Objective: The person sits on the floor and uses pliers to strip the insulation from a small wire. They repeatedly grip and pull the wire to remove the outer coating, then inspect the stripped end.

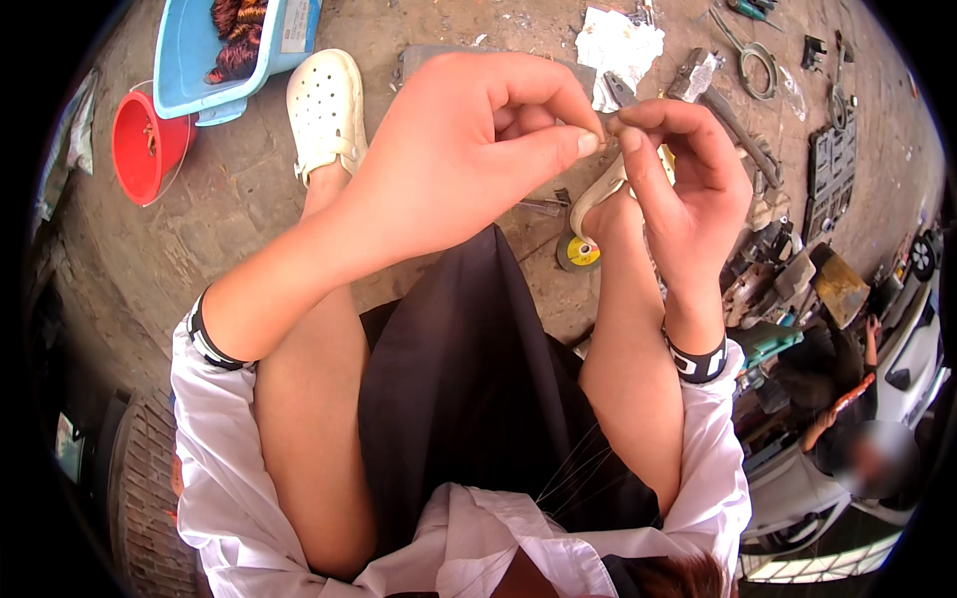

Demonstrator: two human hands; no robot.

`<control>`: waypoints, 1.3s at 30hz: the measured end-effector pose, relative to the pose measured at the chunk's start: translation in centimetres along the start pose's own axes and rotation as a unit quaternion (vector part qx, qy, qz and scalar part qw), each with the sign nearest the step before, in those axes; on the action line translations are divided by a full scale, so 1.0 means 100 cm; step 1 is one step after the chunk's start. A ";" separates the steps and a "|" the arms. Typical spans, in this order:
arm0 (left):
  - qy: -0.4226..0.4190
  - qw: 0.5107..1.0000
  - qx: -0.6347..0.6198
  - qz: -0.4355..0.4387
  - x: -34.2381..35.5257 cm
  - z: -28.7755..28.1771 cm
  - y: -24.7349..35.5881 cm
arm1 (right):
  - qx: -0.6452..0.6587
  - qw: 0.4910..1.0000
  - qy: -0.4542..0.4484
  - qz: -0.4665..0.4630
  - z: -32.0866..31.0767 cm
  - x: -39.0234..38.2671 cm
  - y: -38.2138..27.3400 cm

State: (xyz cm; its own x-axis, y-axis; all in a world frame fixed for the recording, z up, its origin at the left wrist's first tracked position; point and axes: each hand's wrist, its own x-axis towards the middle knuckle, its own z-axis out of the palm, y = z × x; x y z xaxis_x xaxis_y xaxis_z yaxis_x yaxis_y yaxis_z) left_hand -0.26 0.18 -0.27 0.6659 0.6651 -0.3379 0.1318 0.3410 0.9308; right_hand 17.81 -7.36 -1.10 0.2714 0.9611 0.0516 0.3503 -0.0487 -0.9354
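My left hand [459, 149] is raised, thumb and index finger pinched together. My right hand [688, 189] faces it, also pinching; the fingertips nearly meet around something too small to make out. Dark cloth [449, 379] lies between my bare legs, with thin pale strands [573, 468] across its right part. Behind my hands on the floor are a crumpled white paper [613, 45] and a small dark tool [618, 88]. A white clog [317, 100] shows on my left foot; the right one is partly hidden. A yellow-centred disc [583, 251] lies below my hands.
A blue tub [179, 90] of dark coiled bundles and a red bucket [140, 164] stand at left. A hammer [748, 149], black tool tray [827, 179] and scattered metal parts lie right. Another person [827, 389] in dark clothes works at lower right beside a white car [912, 349].
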 end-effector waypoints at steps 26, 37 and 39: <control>-0.057 0.983 -0.145 -0.099 0.001 -0.002 0.003 | -0.041 0.992 -0.051 -0.112 -0.001 0.004 -0.007; -0.089 0.955 -0.230 -0.166 0.004 -0.009 0.004 | -0.031 0.992 -0.077 -0.098 -0.006 0.006 -0.007; -0.079 0.962 -0.215 -0.148 0.003 -0.009 0.004 | -0.008 0.993 -0.085 -0.076 -0.008 0.005 -0.006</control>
State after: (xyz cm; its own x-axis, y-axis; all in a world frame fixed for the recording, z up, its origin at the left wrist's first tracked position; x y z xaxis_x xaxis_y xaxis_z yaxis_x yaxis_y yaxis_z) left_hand -0.62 1.12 -0.14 0.7541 0.3982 -0.5223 0.0395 0.7663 0.6412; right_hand 18.42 -7.06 -0.22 0.0592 0.9896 0.1311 0.3906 0.0979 -0.9154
